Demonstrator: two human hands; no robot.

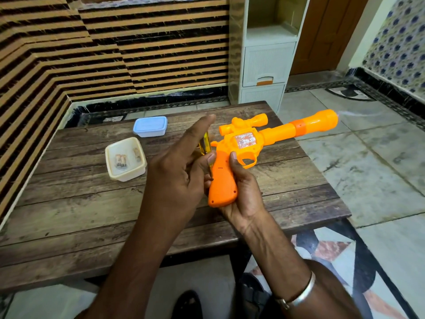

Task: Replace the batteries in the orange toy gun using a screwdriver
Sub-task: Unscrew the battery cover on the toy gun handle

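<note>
Single head-worn view (wide-angle), facing forward and down, close above table

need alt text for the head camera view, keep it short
A right hand grips an orange toy gun by its handle above a wooden table, while the left hand holds a yellow-handled screwdriver beside it. An open tub of batteries sits to the left.
</note>
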